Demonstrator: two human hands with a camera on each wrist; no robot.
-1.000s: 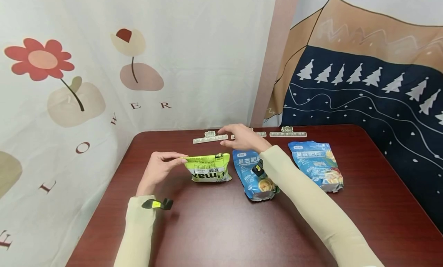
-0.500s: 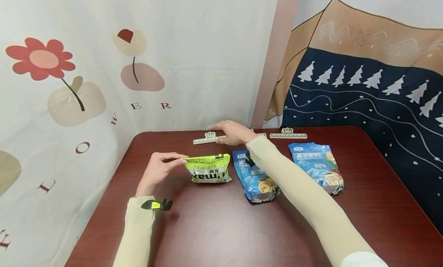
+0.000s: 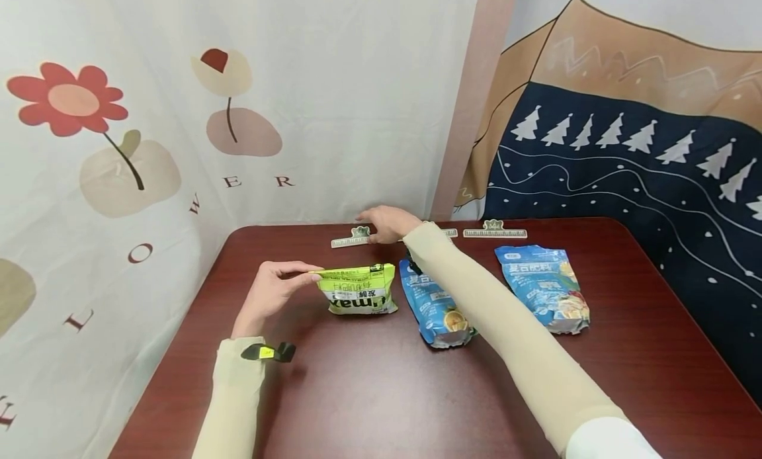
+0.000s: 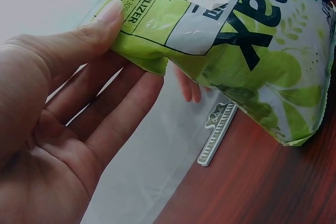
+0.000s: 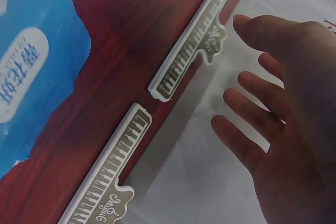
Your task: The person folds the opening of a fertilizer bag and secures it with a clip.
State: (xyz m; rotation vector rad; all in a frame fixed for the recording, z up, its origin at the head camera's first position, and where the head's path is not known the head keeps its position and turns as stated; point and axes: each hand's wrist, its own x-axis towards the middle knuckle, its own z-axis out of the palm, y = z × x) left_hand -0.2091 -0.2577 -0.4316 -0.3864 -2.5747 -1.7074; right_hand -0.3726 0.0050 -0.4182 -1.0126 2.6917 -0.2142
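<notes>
My left hand point(image 3: 268, 295) pinches the top left corner of a lime-green fertilizer bag point(image 3: 360, 292) between thumb and fingers. The bag stands upright on the table, its folded top edge raised. At the table's far edge, my right hand point(image 3: 389, 224) reaches over the leftmost piano-keyboard bag clip point(image 3: 347, 242), covering part of it in the head view. In the right wrist view, that hand's fingers are spread and relaxed beside the clip point(image 5: 191, 40), with nothing between them. A second clip point(image 5: 107, 169) lies behind it in line, partly hidden under the right wrist in the head view.
A third clip point(image 3: 495, 233) lies at the far edge to the right. Two blue fertilizer bags lie flat: one point(image 3: 433, 303) partly under my right forearm, the other point(image 3: 544, 287) farther right. A printed curtain point(image 3: 357, 102) hangs right behind the dark red table point(image 3: 357, 393).
My right hand has moved left and slightly down along the far edge, from above the middle clip to the leftmost one. The left hand and green bag stay put.
</notes>
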